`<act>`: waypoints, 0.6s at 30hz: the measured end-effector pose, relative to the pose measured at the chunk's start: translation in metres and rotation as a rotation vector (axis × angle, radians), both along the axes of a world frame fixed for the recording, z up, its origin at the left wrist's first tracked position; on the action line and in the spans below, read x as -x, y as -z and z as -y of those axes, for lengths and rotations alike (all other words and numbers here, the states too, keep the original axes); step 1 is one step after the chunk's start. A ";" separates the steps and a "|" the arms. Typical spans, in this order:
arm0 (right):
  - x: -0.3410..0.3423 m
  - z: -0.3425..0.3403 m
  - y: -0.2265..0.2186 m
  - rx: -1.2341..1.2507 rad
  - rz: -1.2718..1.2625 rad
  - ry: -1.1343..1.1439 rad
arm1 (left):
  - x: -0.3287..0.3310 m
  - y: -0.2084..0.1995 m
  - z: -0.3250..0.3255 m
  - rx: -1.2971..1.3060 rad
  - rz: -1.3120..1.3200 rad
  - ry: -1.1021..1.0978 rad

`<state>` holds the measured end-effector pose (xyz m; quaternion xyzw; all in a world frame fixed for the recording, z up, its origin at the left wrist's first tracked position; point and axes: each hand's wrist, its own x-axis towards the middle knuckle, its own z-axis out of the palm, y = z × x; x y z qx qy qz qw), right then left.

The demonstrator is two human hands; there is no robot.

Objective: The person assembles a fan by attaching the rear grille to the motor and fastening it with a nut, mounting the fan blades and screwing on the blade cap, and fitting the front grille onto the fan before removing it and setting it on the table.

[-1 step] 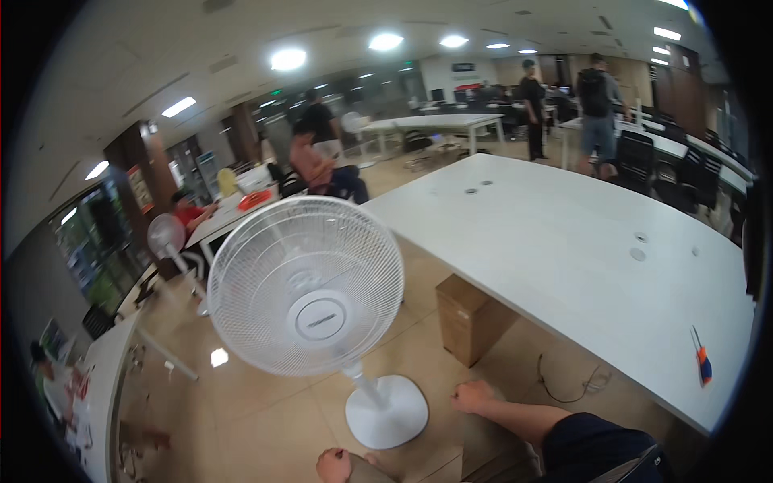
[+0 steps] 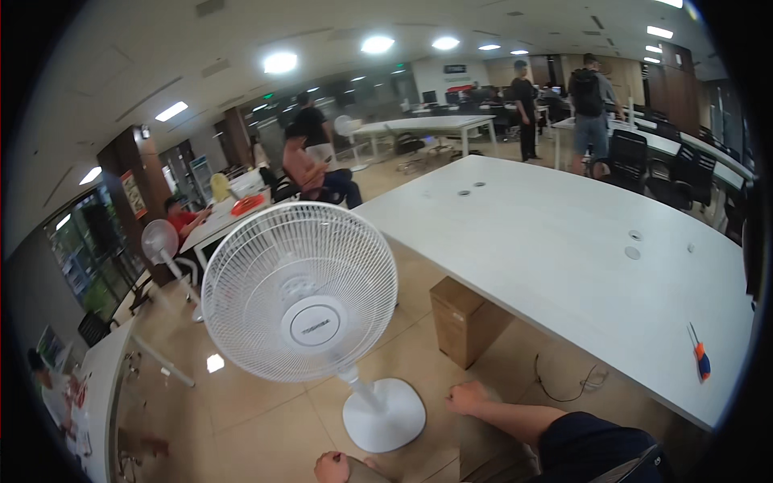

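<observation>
My left hand [image 2: 332, 467] is curled closed at the bottom edge, apparently resting on my leg, with nothing visible in it. My right hand [image 2: 469, 398] is also closed, its forearm reaching in from the lower right over my other leg. Just ahead of my hands stands a white pedestal fan [image 2: 299, 294], its round grille facing me and its base on the floor between and beyond them. Neither hand touches the fan. A screwdriver [image 2: 699, 362] with an orange and blue handle lies on the large white table [image 2: 547, 241] to the right.
A cardboard box [image 2: 460, 322] stands on the floor under the table edge. Near it lies a thin dark cable [image 2: 564, 396]. A second fan [image 2: 161, 241] stands at the left. Several people sit or stand farther off, including a seated person [image 2: 306, 169] in pink. Black chairs [image 2: 628, 157] line the right.
The whole scene has shifted slightly to the left in view. My hands keep the same closed pose, and the fan and screwdriver stay in place.
</observation>
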<state>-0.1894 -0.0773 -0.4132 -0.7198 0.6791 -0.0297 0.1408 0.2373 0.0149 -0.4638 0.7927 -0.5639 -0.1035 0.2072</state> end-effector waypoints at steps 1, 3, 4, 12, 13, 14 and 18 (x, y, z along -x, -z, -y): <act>0.004 0.006 0.006 -0.010 -0.035 -0.007 | 0.013 -0.023 0.007 -0.002 -0.003 0.043; 0.010 0.016 0.008 -0.016 -0.036 0.030 | 0.044 -0.097 0.012 -0.316 -0.073 0.115; 0.006 0.017 0.009 -0.022 -0.035 0.013 | 0.045 -0.099 0.013 -0.319 -0.075 0.117; -0.017 0.012 -0.004 -0.040 -0.097 -0.072 | 0.057 -0.118 0.006 -0.446 -0.167 -0.010; -0.019 0.007 -0.009 -0.051 -0.097 -0.097 | 0.048 -0.097 0.004 -0.446 -0.173 -0.019; -0.022 0.004 -0.011 -0.052 -0.100 -0.116 | 0.034 -0.068 0.003 -0.227 -0.081 -0.008; -0.014 -0.005 -0.003 -0.001 -0.083 -0.113 | 0.029 -0.040 0.005 -0.044 -0.014 0.008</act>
